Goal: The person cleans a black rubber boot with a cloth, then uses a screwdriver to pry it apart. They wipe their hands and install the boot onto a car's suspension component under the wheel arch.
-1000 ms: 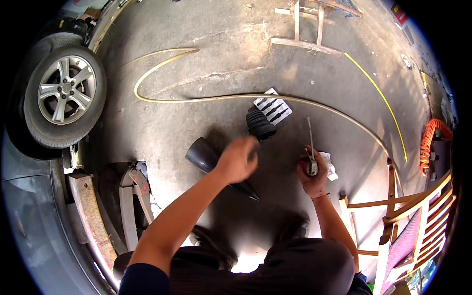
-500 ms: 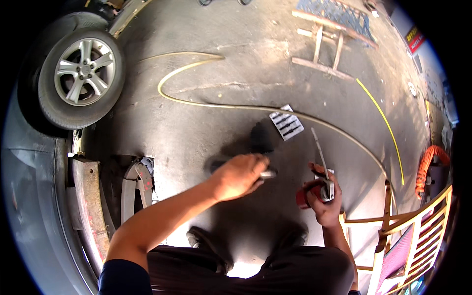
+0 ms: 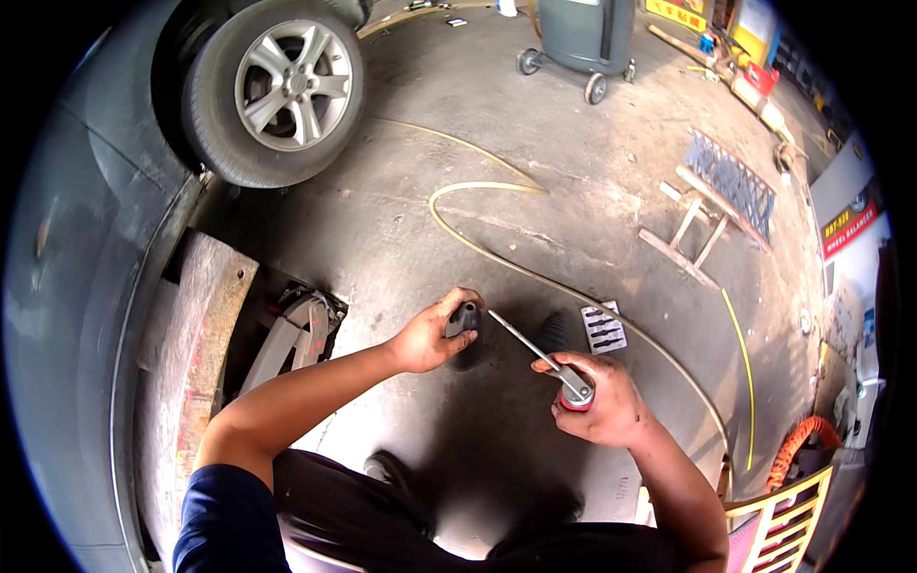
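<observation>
Holds an oil can (image 3: 577,392) in the right hand (image 3: 611,396), a little right of the frame's middle and below it. Points its long thin spout (image 3: 530,346) up and to the left, on a straight slant from the can at lower right to a tip near the centre. Ends, at that tip, just beside a dark piece (image 3: 463,320), with a narrow gap in view. Grips this piece in the left hand (image 3: 425,342), at about the centre, with thumb and fingers curled round its sides. Turns the small round hole in its end upward, toward the camera, with the long axis roughly up and down the frame; cannot tell how far down, because of shadow below. Wraps the right hand's fingers and thumb round the can, mostly hiding the red body; cannot tell about pressure on any lever. Has on the floor, right of centre, a black pleated boot (image 3: 554,332) and a white card (image 3: 604,328) with dark strips. Shows a pale hose (image 3: 497,185) curving from upper middle to lower right, a wheel (image 3: 298,84) at upper left, a trestle (image 3: 679,259) at upper right and a slatted chair (image 3: 778,491) at lower right.
</observation>
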A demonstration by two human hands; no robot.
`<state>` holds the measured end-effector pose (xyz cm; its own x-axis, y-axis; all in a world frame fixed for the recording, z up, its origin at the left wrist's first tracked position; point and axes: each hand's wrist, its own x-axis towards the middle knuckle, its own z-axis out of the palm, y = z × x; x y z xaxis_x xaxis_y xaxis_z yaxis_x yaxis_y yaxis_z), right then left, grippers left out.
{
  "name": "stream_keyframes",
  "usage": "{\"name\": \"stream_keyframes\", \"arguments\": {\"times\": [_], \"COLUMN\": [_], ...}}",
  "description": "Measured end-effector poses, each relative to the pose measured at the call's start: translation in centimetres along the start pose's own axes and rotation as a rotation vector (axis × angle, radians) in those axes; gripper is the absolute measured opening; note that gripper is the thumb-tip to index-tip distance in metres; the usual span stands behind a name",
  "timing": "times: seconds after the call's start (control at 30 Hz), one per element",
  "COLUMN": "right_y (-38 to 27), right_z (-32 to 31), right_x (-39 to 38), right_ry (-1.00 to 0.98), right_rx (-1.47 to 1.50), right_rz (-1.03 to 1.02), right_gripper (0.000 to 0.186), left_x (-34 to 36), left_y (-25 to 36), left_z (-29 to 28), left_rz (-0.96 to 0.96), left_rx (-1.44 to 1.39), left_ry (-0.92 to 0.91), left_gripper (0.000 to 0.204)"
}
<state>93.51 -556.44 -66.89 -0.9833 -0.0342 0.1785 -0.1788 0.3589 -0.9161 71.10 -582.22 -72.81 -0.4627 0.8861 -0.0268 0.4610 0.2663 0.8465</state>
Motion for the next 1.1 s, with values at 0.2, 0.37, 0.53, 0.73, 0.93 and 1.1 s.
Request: {"name": "stream_keyframes", "arguments": {"times": [0.2, 0.37, 0.53, 0.73, 0.93, 1.1], "right_y": [0.5, 0.9, 1.3, 1.1, 1.2, 1.3], "right_z": [2.2, 4.6, 6.6, 7.5, 7.4, 7.2], "right_x": [1.5, 2.3, 2.7, 2.6, 3.0, 2.7], "right_ry": [-0.080, -0.061, -0.052, -0.034, -0.076, -0.083], "right_rx": [-0.112, -0.094, -0.111, -0.256, -0.232, -0.167], "right_rz": [-0.024, -0.031, -0.074, -0.098, -0.052, -0.055], "right_gripper": [0.048, 0.051, 0.049, 0.046, 0.044, 0.043], "left_x": [-0.8, -1.2, -2.1, -2.7, -2.8, -2.2], "left_y": [-1.1, -0.9, -1.1, -0.8, -0.9, -0.8], "left_z": [-1.8, -3.3, -3.1, -3.1, -3.6, -4.9], "left_rz": [0.069, -0.109, -0.100, -0.164, -0.156, -0.074], "left_rx": [0.040, 0.026, -0.062, -0.166, -0.232, -0.238], "left_ry": [0.126, 0.125, 0.071, 0.022, -0.035, -0.189], "left_gripper": [0.043, 0.044, 0.040, 0.039, 0.037, 0.026]}}
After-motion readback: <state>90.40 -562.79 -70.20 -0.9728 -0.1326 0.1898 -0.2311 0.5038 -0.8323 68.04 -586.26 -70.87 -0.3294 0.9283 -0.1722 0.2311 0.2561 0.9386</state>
